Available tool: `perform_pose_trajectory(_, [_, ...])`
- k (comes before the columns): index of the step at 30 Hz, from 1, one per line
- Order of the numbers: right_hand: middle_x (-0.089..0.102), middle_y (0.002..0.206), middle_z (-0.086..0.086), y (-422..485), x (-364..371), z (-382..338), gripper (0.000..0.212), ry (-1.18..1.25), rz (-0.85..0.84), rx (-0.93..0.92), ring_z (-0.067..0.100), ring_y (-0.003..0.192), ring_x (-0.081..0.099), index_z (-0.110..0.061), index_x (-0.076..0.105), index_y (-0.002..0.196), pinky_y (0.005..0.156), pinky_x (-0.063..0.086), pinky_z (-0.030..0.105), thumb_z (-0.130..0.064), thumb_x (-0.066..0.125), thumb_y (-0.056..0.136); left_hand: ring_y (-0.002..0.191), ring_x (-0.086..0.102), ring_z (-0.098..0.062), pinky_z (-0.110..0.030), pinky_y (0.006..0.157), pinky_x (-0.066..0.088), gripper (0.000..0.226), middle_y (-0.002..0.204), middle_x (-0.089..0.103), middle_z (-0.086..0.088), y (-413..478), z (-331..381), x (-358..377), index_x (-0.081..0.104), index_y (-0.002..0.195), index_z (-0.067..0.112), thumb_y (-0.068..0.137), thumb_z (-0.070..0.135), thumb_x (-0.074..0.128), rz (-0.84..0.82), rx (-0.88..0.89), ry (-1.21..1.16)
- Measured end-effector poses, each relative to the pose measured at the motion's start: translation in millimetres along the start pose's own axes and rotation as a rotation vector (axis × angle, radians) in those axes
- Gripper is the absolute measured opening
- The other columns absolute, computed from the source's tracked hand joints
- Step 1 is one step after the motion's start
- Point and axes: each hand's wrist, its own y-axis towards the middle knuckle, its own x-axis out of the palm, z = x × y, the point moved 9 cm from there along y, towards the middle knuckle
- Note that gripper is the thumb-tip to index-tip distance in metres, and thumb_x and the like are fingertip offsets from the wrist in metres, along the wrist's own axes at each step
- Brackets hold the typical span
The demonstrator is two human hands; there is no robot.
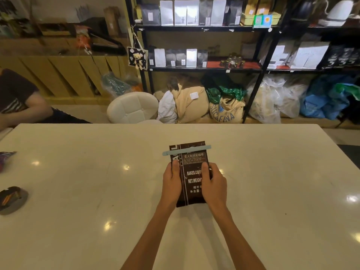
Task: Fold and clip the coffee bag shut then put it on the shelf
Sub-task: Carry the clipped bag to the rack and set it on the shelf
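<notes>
The white table (97, 191) fills most of my view, glossy and dotted with lamp reflections, and behind its far edge stands the black shelf (202, 28) lined with white, grey and black pouches, with burlap sacks (226, 112) and plastic bags heaped on the floor beneath it. A white padded stool (134, 108) sits near the shelf's left post, and another person's arm (25, 110) rests at the left edge of the table. In the middle of the table I have the dark brown coffee bag (191, 184) between both hands — its bottom edge looks to be touching the tabletop, its printed face turned toward me. My left hand (172, 182) is closed around the bag's left side, thumb pressed on the front, and my right hand (214, 182) grips the right side the same way, thumb over the white lettering. Across the bag's folded top, just above my thumbs, a pale blue clip (187, 150) is clamped — it sticks out past both edges of the bag
</notes>
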Motion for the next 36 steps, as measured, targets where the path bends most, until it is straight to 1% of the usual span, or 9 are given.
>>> perform_pose_trajectory(6, [0.067, 0.079, -0.011, -30.1, -57.5, 6.7, 0.037, -0.048, 0.285, 0.134, -0.004, 0.065, 0.063, -0.024, 0.062, 0.098, 0.054, 0.046, 0.012, -0.048, 0.034, 0.101, 0.102, 0.068, -0.007, -0.021, 0.074, 0.059, 0.049, 0.123, 0.062, 0.006, -39.2, 7.7, 47.8, 0.035, 0.137, 0.029, 0.095, 0.043, 0.057, -0.355, -0.037, 0.044])
perform_pose_trajectory(14, [0.071, 0.095, -0.014, -101.9, -177.7, 58.1, 0.035, 0.238, 0.367, 0.318, -0.006, 0.082, 0.069, -0.036, 0.051, 0.117, 0.059, 0.054, 0.010, -0.061, 0.043, 0.094, 0.095, 0.069, 0.003, -0.021, 0.073, 0.057, 0.031, 0.110, 0.067, 0.013, -116.5, -13.4, 165.8, 0.048, 0.125, 0.032, 0.096, 0.040, 0.057, -0.650, 0.093, 0.119])
perform_pose_trajectory(17, [0.072, 0.094, -0.019, -147.4, -247.4, 79.8, 0.048, 0.201, 0.509, 0.360, -0.004, 0.083, 0.070, -0.043, 0.049, 0.117, 0.060, 0.055, 0.012, -0.077, 0.039, 0.083, 0.099, 0.069, -0.004, -0.031, 0.082, 0.059, 0.034, 0.113, 0.068, 0.011, -172.2, -32.2, 227.5, 0.048, 0.124, 0.034, 0.093, 0.046, 0.055, -0.844, 0.071, 0.147])
perform_pose_trajectory(21, [0.069, 0.104, -0.018, -217.5, -330.1, 107.7, 0.044, 0.220, 0.687, 0.421, -0.007, 0.088, 0.068, -0.045, 0.049, 0.120, 0.061, 0.055, 0.010, -0.073, 0.043, 0.086, 0.101, 0.069, -0.007, -0.033, 0.084, 0.060, 0.037, 0.115, 0.067, 0.007, -251.3, -52.6, 304.4, 0.048, 0.128, 0.028, 0.096, 0.046, 0.052, -1.066, 0.060, 0.180])
perform_pose_trajectory(23, [0.069, 0.107, -0.018, -247.1, -363.2, 121.6, 0.029, 0.224, 0.739, 0.458, -0.004, 0.092, 0.069, -0.051, 0.050, 0.116, 0.068, 0.059, 0.018, -0.063, 0.048, 0.090, 0.099, 0.070, -0.004, -0.026, 0.077, 0.060, 0.036, 0.116, 0.067, 0.009, -285.4, -61.7, 339.9, 0.048, 0.128, 0.031, 0.096, 0.047, 0.051, -1.171, 0.046, 0.176])
perform_pose_trajectory(26, [0.071, 0.110, -0.008, -287.0, -416.4, 142.5, 0.027, 0.205, 0.833, 0.488, 0.008, 0.097, 0.071, -0.041, 0.055, 0.120, 0.080, 0.061, 0.035, -0.052, 0.052, 0.095, 0.103, 0.071, -0.009, -0.031, 0.081, 0.060, 0.046, 0.122, 0.066, 0.004, -341.1, -81.9, 390.3, 0.046, 0.131, 0.030, 0.092, 0.054, 0.054, -1.339, -0.045, 0.190])
perform_pose_trajectory(30, [0.075, 0.097, -0.009, -311.1, -463.5, 161.3, 0.011, 0.224, 0.951, 0.504, 0.007, 0.087, 0.073, -0.052, 0.058, 0.104, 0.057, 0.060, 0.025, -0.048, 0.054, 0.095, 0.097, 0.071, -0.002, -0.016, 0.068, 0.058, 0.068, 0.122, 0.066, 0.005, -382.5, -92.5, 435.4, 0.044, 0.136, 0.029, 0.080, 0.066, 0.056, -1.424, -0.059, 0.208])
perform_pose_trajectory(33, [0.076, 0.093, -0.009, -310.3, -488.1, 172.3, 0.010, 0.282, 1.020, 0.497, 0.012, 0.080, 0.076, -0.053, 0.059, 0.102, 0.042, 0.055, 0.027, -0.048, 0.054, 0.095, 0.099, 0.073, -0.007, -0.019, 0.069, 0.059, 0.073, 0.122, 0.068, 0.005, -392.1, -94.3, 462.7, 0.044, 0.139, 0.032, 0.077, 0.067, 0.062, -1.468, -0.115, 0.204])
perform_pose_trajectory(36, [0.076, 0.096, -0.008, -290.2, -505.1, 185.4, 0.018, 0.343, 1.031, 0.485, 0.017, 0.078, 0.077, -0.048, 0.060, 0.108, 0.041, 0.056, 0.029, -0.053, 0.055, 0.091, 0.094, 0.075, -0.015, -0.023, 0.066, 0.060, 0.064, 0.116, 0.071, -0.003, -383.9, -95.3, 491.3, 0.049, 0.133, 0.029, 0.077, 0.057, 0.065, -1.483, -0.190, 0.197])
